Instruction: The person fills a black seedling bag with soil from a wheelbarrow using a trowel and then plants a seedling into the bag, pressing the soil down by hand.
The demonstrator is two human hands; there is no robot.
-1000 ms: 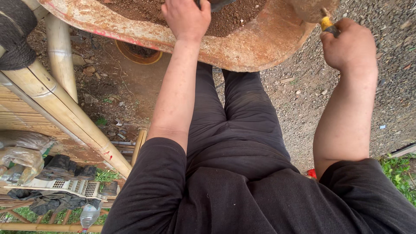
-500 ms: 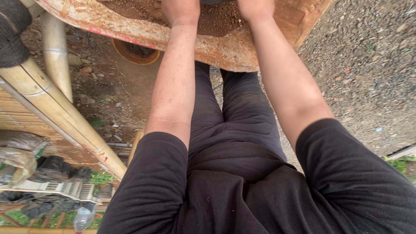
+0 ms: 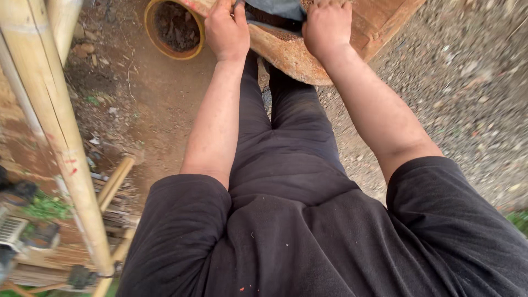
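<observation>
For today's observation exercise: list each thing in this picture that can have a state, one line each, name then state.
Left hand: fingers curled over the wheelbarrow rim, gripping.
Right hand: gripping the rim beside it.
Rusty wheelbarrow tray: corroded, with soil inside; a grey thing lies between the hands.
Yellow-rimmed pot: upright on the ground, open, holding dark soil.
Bamboo pole: leaning, intact.

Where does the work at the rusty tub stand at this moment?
Done: the rusty tub seems to hold some soil, and the yellow-rimmed pot on the ground beside it holds dark soil. In hand: the left hand and right hand rest on the tub's near rim, either side of a grey item; the fingers' grip is unclear. Left: neither container looks full.
</observation>
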